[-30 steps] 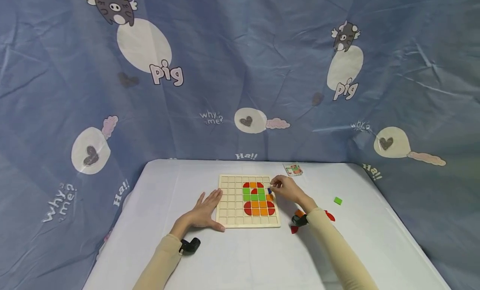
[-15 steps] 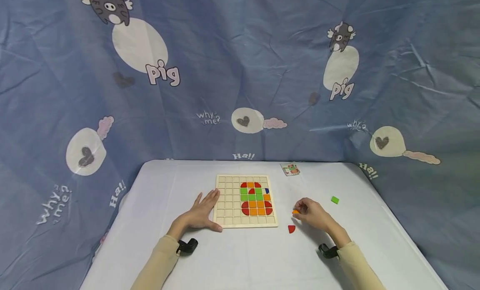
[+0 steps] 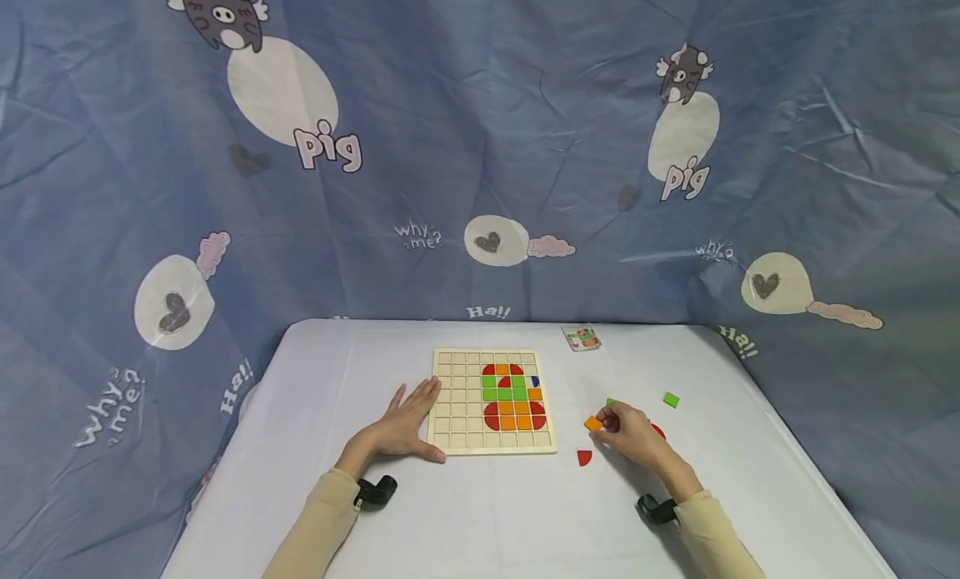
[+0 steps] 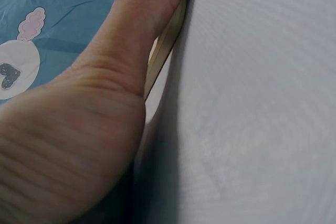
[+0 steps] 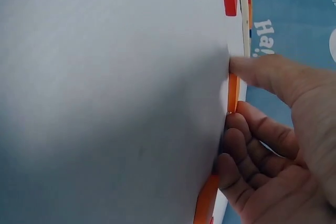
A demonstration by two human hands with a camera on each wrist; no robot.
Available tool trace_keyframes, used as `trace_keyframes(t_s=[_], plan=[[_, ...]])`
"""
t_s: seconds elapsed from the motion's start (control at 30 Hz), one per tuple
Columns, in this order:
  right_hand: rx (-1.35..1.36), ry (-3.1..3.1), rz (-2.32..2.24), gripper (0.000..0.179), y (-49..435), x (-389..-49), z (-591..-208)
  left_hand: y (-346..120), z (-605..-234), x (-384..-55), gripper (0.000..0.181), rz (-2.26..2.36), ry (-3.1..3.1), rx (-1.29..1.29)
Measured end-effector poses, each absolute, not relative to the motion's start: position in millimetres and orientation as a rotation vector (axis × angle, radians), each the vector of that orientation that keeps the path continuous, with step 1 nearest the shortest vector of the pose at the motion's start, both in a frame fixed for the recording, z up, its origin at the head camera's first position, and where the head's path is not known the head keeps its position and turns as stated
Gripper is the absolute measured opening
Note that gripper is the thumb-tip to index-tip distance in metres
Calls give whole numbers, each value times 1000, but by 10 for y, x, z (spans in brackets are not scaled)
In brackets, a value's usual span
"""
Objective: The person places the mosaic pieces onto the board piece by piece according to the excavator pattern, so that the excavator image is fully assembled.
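My left hand (image 3: 401,425) lies with straight, spread fingers at the left edge of the square wooden grid board (image 3: 453,441). In the left wrist view, the thumb (image 4: 131,30) runs along the board's edge. Right of the board, my right hand (image 3: 630,431) pinches an orange square tile (image 3: 593,423) between thumb and index finger, at table level. The right wrist view shows this orange tile (image 5: 232,93) edge-on between the two fingertips. Its other fingers are curled, near another orange piece (image 5: 206,200). Red, green, orange and blue tiles fill part of the board's right half.
A red quarter-circle tile (image 3: 584,457) lies in front of the right hand. Green tiles sit behind it (image 3: 611,402) and farther right (image 3: 671,400). Another red piece (image 3: 658,430) is partly hidden by the hand. A picture card (image 3: 581,337) lies at the back of the white table.
My right hand has left the blue piece on the board, moving right and nearer to the orange tile. That tile now lies flatter and shows more fully. The left hand stays put.
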State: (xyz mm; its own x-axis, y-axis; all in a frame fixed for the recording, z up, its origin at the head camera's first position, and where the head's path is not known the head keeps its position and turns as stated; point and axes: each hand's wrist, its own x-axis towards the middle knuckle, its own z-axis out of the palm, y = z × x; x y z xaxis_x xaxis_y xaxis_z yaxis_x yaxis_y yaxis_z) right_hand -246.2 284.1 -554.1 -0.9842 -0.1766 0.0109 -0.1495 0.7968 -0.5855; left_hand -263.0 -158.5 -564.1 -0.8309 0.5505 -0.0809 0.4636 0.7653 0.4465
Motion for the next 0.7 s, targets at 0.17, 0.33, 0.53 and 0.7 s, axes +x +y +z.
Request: trace_keyframes(t_s=[0.17, 0.33, 0.53, 0.7], plan=[[-264, 2930, -933, 23, 2798, -2500, -5528, -1578, -5651, -2643, 134, 607, 2751, 786], [-335, 2914, -922, 24, 2677, -2582, -5462, -1586, -5666, -2655, 135, 587, 2752, 777], [-429, 2910, -932, 20, 2300, -2764, -5369, -1592, -5658, -2641, 134, 600, 2760, 794], [-558, 2886, -958, 19, 1889, -2959, -5320, -1589, -5644, -2626, 134, 594, 2768, 801]])
